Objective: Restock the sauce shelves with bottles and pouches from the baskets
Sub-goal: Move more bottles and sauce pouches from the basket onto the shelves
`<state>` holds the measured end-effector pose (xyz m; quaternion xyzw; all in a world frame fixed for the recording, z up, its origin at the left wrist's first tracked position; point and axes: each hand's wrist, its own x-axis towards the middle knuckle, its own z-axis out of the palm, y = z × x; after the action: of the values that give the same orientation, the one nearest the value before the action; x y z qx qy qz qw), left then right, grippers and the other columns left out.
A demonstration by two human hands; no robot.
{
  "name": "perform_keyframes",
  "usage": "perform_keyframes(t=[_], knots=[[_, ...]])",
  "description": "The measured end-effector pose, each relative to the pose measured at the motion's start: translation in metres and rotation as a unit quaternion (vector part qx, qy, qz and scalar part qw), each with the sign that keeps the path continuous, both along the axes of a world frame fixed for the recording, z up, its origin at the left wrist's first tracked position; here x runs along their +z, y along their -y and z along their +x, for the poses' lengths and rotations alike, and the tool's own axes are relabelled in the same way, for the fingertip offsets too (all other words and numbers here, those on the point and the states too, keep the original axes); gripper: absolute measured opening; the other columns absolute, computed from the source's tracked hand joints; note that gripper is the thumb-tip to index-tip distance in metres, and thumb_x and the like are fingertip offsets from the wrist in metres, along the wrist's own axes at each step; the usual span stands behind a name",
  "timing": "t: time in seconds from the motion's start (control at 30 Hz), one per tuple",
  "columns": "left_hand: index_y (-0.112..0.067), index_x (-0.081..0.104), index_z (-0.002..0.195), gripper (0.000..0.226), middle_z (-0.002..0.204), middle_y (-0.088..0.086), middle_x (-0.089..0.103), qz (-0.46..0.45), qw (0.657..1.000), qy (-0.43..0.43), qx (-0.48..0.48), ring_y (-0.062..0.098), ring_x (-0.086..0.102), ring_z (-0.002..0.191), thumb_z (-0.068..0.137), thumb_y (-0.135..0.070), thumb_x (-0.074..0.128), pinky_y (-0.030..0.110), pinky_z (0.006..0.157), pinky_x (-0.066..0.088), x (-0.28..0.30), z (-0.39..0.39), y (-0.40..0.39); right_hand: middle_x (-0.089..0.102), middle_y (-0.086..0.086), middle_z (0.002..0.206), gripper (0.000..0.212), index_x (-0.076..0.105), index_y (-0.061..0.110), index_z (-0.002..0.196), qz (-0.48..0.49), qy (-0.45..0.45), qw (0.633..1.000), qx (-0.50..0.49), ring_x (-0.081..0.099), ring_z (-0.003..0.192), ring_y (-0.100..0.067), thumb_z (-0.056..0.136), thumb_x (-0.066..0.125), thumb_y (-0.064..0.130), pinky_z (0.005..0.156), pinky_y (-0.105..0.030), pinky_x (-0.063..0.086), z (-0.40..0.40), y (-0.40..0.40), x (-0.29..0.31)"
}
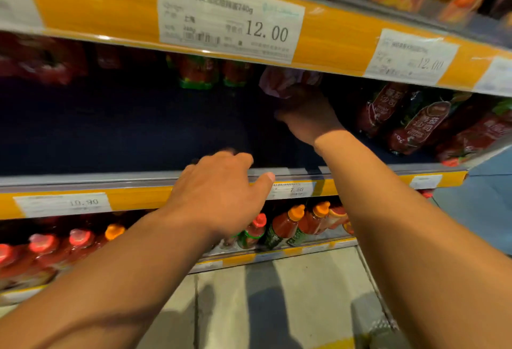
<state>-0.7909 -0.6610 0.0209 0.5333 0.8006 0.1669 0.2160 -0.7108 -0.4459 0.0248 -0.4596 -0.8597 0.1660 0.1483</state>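
Gripped a blurred red pouch (279, 84) in right hand (307, 116), deep on the middle shelf (110, 179) at one o'clock.
Rested left hand (221, 199) loose-fingered on shelf edge; pouch label unreadable, top hidden behind price strip (194, 13).

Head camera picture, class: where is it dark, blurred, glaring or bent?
Head view: the middle shelf is deep in shadow, so the right hand and its pouch are dim; the left pouches smear with blur; glare streaks the top price strip; the wide lens bends the shelf edges.
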Motion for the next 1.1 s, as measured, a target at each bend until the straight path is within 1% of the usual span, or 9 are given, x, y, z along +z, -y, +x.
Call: perform_keyframes(t=[0.17,0.27,0.33,0.43,0.57,0.77,0.87,1.0,1.1], knots=[[-0.029,0.049,0.149,0.062,0.148,0.003,0.051,0.005,1.000,-0.006,0.006,0.030,0.051,0.134,0.099,-0.066,0.047,0.051,0.112,0.042,0.010,-0.009,0.020,0.063,-0.009,0.141,0.047,0.062,0.016,0.139,-0.023,0.037,0.999,0.017,0.058,0.129,-0.032,0.096,0.071,0.033,0.102,-0.038,0.049,0.028,0.054,0.021],[-0.029,0.043,0.156,0.070,0.159,0.001,0.044,0.012,0.999,0.026,0.024,0.030,0.047,0.141,0.098,-0.068,0.049,0.051,0.117,0.038,0.016,-0.023,0.043,0.064,-0.011,0.131,0.059,0.052,0.022,0.151,-0.069,0.022,0.997,0.022,0.061,0.126,-0.033,0.099,0.066,0.047,0.090,-0.033,0.048,0.049,0.093,0.022],[-0.029,0.044,0.155,0.069,0.159,-0.001,0.045,0.031,0.997,0.054,0.046,0.027,0.050,0.139,0.098,-0.068,0.050,0.045,0.113,0.042,0.021,-0.031,0.065,0.058,-0.010,0.143,0.062,0.047,0.023,0.154,-0.070,0.035,0.996,0.032,0.056,0.132,-0.030,0.101,0.060,0.053,0.093,-0.034,0.045,0.055,0.116,0.022],[-0.033,0.061,0.136,0.048,0.135,-0.005,0.064,0.069,0.986,0.138,0.064,0.020,0.062,0.119,0.098,-0.062,0.056,0.038,0.095,0.051,0.035,-0.037,0.107,0.045,-0.007,0.154,0.059,0.047,0.025,0.152,-0.049,0.042,0.996,0.068,0.048,0.137,-0.029,0.103,0.055,0.055,0.097,-0.036,0.040,0.053,0.154,0.029],[-0.029,0.074,0.101,0.020,0.097,0.002,0.077,0.148,0.964,0.215,0.051,0.028,0.073,0.095,0.100,-0.046,0.064,0.051,0.083,0.059,0.048,-0.049,0.183,0.046,0.002,0.153,0.051,0.051,0.025,0.148,-0.037,0.004,0.990,0.137,0.045,0.140,-0.020,0.104,0.052,0.052,0.104,-0.031,0.036,0.044,0.209,0.040],[-0.025,0.077,0.105,0.009,0.098,-0.003,0.078,0.202,0.953,0.192,0.122,0.016,0.072,0.091,0.098,-0.022,0.072,0.035,0.080,0.057,0.057,-0.079,0.331,0.056,0.014,0.135,0.046,0.061,0.029,0.134,-0.017,-0.061,0.967,0.247,0.052,0.127,-0.007,0.098,0.052,0.055,0.102,-0.029,0.042,0.026,0.306,0.056],[-0.025,0.078,0.106,0.011,0.102,-0.008,0.077,0.216,0.941,0.183,0.185,0.007,0.071,0.098,0.096,-0.021,0.076,0.030,0.085,0.057,0.050,-0.091,0.406,0.059,0.018,0.126,0.037,0.064,0.032,0.126,-0.032,-0.084,0.950,0.299,0.051,0.119,0.002,0.097,0.055,0.053,0.098,-0.010,0.035,0.017,0.355,0.061],[-0.034,0.078,0.107,0.027,0.108,-0.010,0.078,0.170,0.938,0.146,0.265,0.009,0.072,0.103,0.098,-0.010,0.071,0.039,0.093,0.056,0.032,-0.107,0.505,0.059,0.021,0.125,0.029,0.066,0.033,0.125,-0.045,-0.086,0.928,0.360,0.051,0.117,0.005,0.097,0.064,0.042,0.098,-0.009,0.035,-0.013,0.415,0.067],[-0.034,0.077,0.108,0.019,0.107,-0.006,0.078,0.178,0.914,0.155,0.331,0.013,0.074,0.103,0.095,-0.021,0.073,0.046,0.094,0.057,0.019,-0.113,0.568,0.055,0.021,0.130,0.036,0.061,0.035,0.133,-0.051,-0.066,0.907,0.413,0.048,0.122,0.001,0.098,0.065,0.041,0.097,-0.010,0.034,-0.042,0.463,0.070]])
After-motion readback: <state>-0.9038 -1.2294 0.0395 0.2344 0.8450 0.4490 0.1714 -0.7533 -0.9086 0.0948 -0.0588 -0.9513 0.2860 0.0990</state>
